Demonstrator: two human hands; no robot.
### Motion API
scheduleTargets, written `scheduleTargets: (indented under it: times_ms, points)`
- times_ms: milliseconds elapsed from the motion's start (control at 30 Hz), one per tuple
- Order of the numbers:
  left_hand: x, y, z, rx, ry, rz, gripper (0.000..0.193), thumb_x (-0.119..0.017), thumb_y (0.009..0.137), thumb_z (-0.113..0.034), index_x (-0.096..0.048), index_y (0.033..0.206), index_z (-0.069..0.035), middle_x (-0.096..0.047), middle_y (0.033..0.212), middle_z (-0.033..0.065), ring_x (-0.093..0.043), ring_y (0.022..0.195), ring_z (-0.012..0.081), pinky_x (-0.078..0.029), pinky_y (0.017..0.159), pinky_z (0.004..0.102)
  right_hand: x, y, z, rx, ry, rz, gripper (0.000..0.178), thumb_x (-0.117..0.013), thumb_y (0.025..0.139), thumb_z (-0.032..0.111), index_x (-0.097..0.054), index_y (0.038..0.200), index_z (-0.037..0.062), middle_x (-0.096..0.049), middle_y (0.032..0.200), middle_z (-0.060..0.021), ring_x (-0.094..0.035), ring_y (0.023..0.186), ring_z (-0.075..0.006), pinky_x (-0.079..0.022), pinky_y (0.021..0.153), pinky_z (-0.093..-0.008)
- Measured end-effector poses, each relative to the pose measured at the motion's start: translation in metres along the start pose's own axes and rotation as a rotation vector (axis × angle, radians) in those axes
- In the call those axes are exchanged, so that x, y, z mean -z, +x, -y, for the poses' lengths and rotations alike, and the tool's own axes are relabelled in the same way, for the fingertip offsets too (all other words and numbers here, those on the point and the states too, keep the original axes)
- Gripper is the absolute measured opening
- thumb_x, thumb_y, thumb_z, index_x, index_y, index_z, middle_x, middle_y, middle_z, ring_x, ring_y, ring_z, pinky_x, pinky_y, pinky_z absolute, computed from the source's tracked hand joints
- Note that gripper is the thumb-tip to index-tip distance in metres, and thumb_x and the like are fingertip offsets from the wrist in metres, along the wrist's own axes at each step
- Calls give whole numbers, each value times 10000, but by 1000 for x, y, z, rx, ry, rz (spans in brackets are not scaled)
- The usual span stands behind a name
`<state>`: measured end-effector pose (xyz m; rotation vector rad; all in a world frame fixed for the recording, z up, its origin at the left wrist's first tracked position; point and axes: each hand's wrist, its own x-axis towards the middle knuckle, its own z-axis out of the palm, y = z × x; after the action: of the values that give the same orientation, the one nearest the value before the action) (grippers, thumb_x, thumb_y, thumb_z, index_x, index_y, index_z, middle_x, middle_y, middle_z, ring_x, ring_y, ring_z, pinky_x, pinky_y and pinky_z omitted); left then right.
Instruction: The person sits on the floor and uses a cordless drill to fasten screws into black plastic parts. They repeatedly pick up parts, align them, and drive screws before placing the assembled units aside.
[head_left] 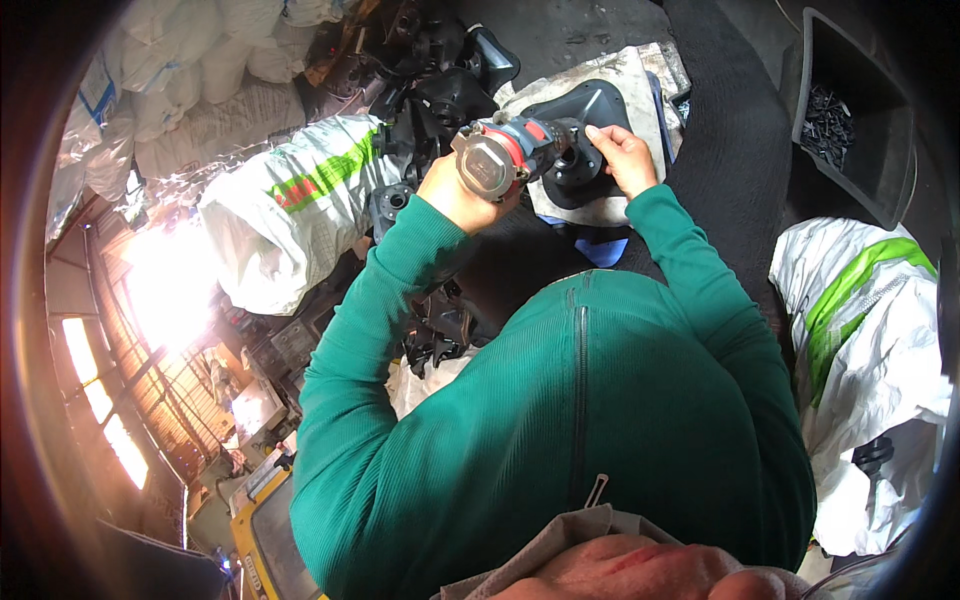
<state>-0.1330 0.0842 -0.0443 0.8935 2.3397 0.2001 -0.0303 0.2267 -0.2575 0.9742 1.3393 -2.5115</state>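
My left hand (pixel 457 193) is closed round the handle of a cordless drill (pixel 535 143), grey with red trim. The drill's nose points right, at a black moulded part (pixel 570 186) with a round flanged end and a wide flared plate (pixel 598 97) at its far side. This part lies on a pale, stained sheet (pixel 640 85). My right hand (pixel 630 160) has thumb and finger pinched together beside the drill's tip and the black part. What they hold, if anything, is too small to make out.
Black moulded parts (pixel 450 98) are heaped behind the drill, at the far left. A white and green sack (pixel 300 215) stands left; another (pixel 850 300) stands right. A dark bin (pixel 875 185) of small dark pieces is at the far right. White bags (pixel 215 90) are stacked at the back left.
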Motion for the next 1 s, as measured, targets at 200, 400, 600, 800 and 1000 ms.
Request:
scheduleTargets:
  times_ms: [200,400,600,800,1000]
  points:
    - [-17,6,17,116,-113,53,359,-696,715,-179,-593,1030,-42,-640,943,120,-634,873,264,-516,783,349,-3,1,-4,-34,73,-28,233,-683,839,273,-641,783,50,-523,633,80,-386,568,-12,-299,506,-195]
    - [-6,21,-5,93,-185,50,339,-661,714,-73,-608,1046,-25,-645,921,124,-628,844,268,-508,764,352,2,3,-11,-43,138,1,221,-686,839,253,-636,762,52,-514,631,82,-374,569,-8,-293,505,-195]
    - [-20,14,2,51,-94,54,354,-697,700,-145,-609,1030,-52,-650,910,122,-632,860,273,-512,771,362,8,-2,5,-67,124,69,221,-677,849,245,-634,754,50,-523,633,77,-395,576,-7,-306,509,-192]
    - [-3,2,-24,268,-248,-24,335,-709,720,-255,-620,988,-75,-661,910,131,-651,846,296,-529,765,367,5,14,-3,89,-241,28,317,-665,833,348,-668,809,32,-608,665,8,-517,626,-69,-420,591,-241]
    - [-47,-112,-17,50,36,-174,575,-710,722,-230,-486,1233,-88,-619,1064,145,-605,991,292,-483,865,363,14,22,-5,171,-104,42,278,-699,806,323,-661,820,49,-630,736,14,-534,690,-61,-420,614,-229]
